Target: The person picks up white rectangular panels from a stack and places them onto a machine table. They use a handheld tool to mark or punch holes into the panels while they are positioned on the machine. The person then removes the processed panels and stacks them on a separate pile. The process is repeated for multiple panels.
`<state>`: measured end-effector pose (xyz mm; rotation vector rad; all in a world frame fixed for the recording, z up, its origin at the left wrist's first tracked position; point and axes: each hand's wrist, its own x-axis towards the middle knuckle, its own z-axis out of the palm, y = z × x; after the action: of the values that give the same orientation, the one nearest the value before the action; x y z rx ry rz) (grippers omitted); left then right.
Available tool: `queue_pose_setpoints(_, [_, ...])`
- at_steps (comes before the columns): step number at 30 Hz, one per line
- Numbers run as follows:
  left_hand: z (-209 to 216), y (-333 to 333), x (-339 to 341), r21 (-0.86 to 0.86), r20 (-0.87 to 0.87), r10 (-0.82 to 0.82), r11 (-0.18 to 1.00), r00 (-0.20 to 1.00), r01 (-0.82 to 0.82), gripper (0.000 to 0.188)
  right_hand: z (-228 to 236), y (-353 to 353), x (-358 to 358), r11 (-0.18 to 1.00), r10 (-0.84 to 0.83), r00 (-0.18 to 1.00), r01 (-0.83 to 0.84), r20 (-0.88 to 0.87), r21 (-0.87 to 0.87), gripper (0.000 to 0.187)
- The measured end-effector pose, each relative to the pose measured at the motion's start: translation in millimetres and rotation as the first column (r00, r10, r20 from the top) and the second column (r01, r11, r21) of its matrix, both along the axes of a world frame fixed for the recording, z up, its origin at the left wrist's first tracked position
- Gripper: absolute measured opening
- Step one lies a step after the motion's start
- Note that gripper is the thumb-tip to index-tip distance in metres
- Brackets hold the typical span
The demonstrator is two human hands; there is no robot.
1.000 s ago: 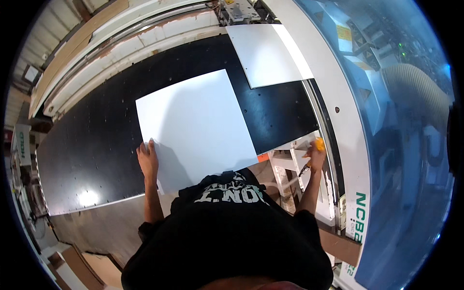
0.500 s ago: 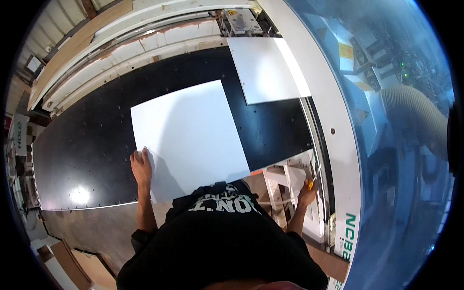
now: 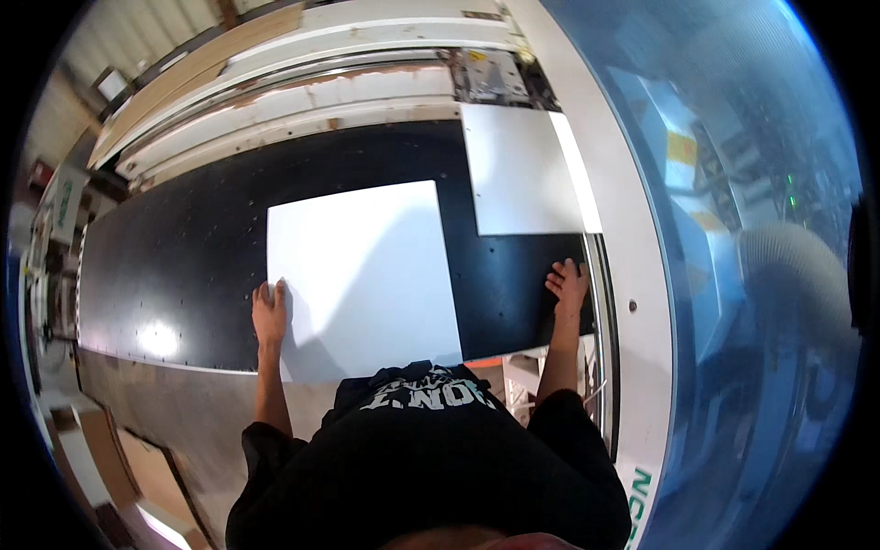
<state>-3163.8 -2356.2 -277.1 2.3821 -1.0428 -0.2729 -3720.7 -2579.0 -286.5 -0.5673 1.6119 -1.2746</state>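
Note:
A large white panel [image 3: 367,275] lies on the black machine bed [image 3: 183,247], its near edge close against my shirt. At its left edge, my left hand [image 3: 269,313] grips the panel, the thumb side against the board. My right hand [image 3: 568,282] is over the bed's right part, fingers apart and holding nothing. Just beyond it lies a smaller white panel [image 3: 518,170], whose right side reaches the machine's white gantry. Between the two panels a strip of black bed shows.
On the right stands the white gantry beam [image 3: 632,302] with a blue see-through cover [image 3: 752,385] and a ribbed hose [image 3: 788,266]. A metal rail [image 3: 600,339] runs beside the bed. Behind the bed is a metal clamp unit [image 3: 493,78]. Cardboard pieces [image 3: 156,472] stand at lower left.
My right hand has moved up and forward from beside the rail to over the bed. The yellow-handled tool it held is no longer in it. My left hand stays at the panel's edge.

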Motion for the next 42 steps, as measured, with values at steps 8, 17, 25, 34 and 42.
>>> queue_pose_setpoints(8, [8, 9, -14, -0.065, 0.034, 0.135, 0.989, 0.99, -0.133, 0.055, -49, -140, -23, 0.993, -0.029, 0.871, 0.081, 0.491, -0.084, 0.024])
queue_pose_setpoints(17, [18, 8, -20, 0.044, -0.029, 0.18, 0.983, 0.983, -0.178, 0.061, 22, -59, 32, 0.962, 0.17, 0.693, 0.036, 0.7, -0.27, 0.045])
queue_pose_setpoints(25, [13, 6, -17, 0.004, -0.058, 0.16, 0.987, 0.985, -0.16, 0.062, 11, -37, 119, 0.908, 0.363, 0.643, -0.082, 0.674, -0.411, 0.042])
queue_pose_setpoints(34, [14, 72, -14, -0.57, -0.362, 0.173, 0.736, 0.916, -0.365, 0.037, 44, 52, 115, 0.809, 0.588, 0.518, -0.379, 0.621, -0.45, 0.05])
queue_pose_setpoints(42, [139, 103, -35, -0.378, 0.051, 0.16, 0.917, 0.986, -0.129, 0.036, 25, 116, 219, 0.635, 0.68, 0.393, -0.738, 0.619, -0.229, 0.034])
